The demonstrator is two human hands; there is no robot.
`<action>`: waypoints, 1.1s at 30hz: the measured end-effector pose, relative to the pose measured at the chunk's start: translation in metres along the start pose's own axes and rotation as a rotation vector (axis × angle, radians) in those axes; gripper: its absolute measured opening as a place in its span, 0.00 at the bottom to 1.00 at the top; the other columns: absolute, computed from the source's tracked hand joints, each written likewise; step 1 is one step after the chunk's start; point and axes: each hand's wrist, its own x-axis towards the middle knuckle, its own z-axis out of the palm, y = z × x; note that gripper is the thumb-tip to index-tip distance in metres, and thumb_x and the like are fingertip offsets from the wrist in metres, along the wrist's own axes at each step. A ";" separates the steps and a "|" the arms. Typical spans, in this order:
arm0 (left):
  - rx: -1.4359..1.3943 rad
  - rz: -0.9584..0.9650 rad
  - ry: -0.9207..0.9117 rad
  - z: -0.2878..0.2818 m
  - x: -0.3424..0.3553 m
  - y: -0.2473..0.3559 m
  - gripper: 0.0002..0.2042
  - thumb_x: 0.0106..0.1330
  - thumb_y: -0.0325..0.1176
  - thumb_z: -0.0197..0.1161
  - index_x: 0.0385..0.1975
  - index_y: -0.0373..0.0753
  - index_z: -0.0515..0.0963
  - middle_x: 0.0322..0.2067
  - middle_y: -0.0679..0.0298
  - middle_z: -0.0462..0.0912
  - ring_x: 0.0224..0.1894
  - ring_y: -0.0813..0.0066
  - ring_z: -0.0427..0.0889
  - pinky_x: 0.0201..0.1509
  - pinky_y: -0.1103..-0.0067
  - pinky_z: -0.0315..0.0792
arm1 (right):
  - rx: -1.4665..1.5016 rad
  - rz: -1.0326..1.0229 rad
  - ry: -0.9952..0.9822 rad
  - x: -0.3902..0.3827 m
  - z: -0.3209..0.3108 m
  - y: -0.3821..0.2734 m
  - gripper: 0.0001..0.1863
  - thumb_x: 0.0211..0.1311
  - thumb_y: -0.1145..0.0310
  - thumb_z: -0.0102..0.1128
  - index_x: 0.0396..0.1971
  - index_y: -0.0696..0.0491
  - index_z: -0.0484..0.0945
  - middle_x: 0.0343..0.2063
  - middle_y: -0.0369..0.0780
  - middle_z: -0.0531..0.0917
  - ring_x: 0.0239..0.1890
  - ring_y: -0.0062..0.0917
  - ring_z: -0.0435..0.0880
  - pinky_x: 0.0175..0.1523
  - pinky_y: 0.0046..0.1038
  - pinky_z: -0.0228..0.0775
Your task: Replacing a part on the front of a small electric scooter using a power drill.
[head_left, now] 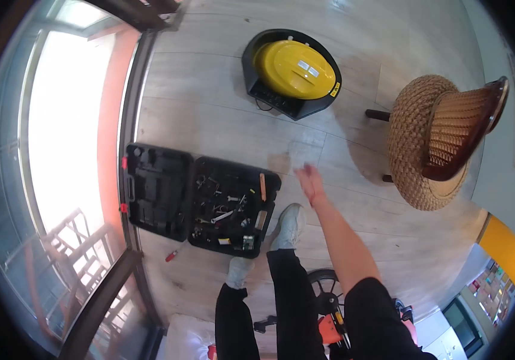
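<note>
From my remote post, the step in hand looked like a reach: the right hand [309, 182], blurred but loosely spread and seemingly empty, hung to the right of the case [173, 195]. The left hand lay outside my view, so I could not tell its state. The next move, I judged, called for settling direction, between the case and the yellow-domed machine [287, 78] beyond its far right corner. The case lay open on the floor [209, 123], black, red-latched, with loose tools including a wrench [222, 216]; a red-handled tool [171, 256] lay by its near edge.
</note>
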 end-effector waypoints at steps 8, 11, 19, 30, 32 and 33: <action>-0.120 -0.134 -0.142 0.082 -0.039 0.055 0.12 0.63 0.40 0.50 0.25 0.38 0.73 0.15 0.72 0.64 0.17 0.84 0.60 0.20 0.83 0.57 | 0.902 0.130 -0.050 0.139 0.020 -0.110 0.24 0.49 0.65 0.58 0.42 0.66 0.67 0.36 0.47 0.76 0.34 0.31 0.78 0.39 0.28 0.73; -0.230 -0.104 -0.144 0.089 -0.047 0.084 0.12 0.63 0.40 0.50 0.23 0.39 0.72 0.15 0.72 0.64 0.17 0.84 0.59 0.20 0.83 0.57 | 0.847 0.177 0.036 0.102 0.005 -0.117 0.09 0.46 0.75 0.52 0.23 0.67 0.73 0.24 0.44 0.77 0.24 0.28 0.78 0.27 0.25 0.73; -0.312 -0.055 -0.247 0.052 -0.120 0.141 0.13 0.63 0.39 0.49 0.19 0.40 0.69 0.14 0.71 0.62 0.16 0.83 0.58 0.19 0.83 0.56 | 0.753 0.477 -0.208 -0.159 -0.051 -0.085 0.13 0.50 0.65 0.51 0.23 0.62 0.74 0.19 0.42 0.78 0.19 0.28 0.80 0.22 0.26 0.71; 0.523 1.047 0.045 -0.044 -0.049 0.097 0.11 0.62 0.34 0.49 0.19 0.36 0.65 0.18 0.67 0.63 0.21 0.78 0.58 0.26 0.80 0.58 | 0.082 0.452 0.070 -0.562 -0.056 -0.010 0.17 0.45 0.59 0.53 0.21 0.60 0.76 0.15 0.46 0.78 0.20 0.33 0.79 0.28 0.31 0.71; 0.648 1.344 -0.033 -0.082 -0.039 0.099 0.12 0.62 0.33 0.48 0.19 0.34 0.64 0.21 0.65 0.65 0.25 0.75 0.62 0.31 0.78 0.61 | 0.112 0.426 0.202 -0.630 -0.054 -0.016 0.16 0.44 0.58 0.53 0.23 0.57 0.77 0.18 0.46 0.78 0.24 0.39 0.79 0.33 0.36 0.70; 0.749 1.499 -0.066 -0.086 -0.062 0.100 0.11 0.62 0.32 0.47 0.19 0.34 0.64 0.20 0.64 0.65 0.24 0.75 0.61 0.30 0.78 0.61 | 0.087 0.397 0.213 -0.664 -0.055 -0.025 0.16 0.45 0.58 0.53 0.26 0.55 0.77 0.19 0.47 0.78 0.26 0.40 0.78 0.33 0.38 0.70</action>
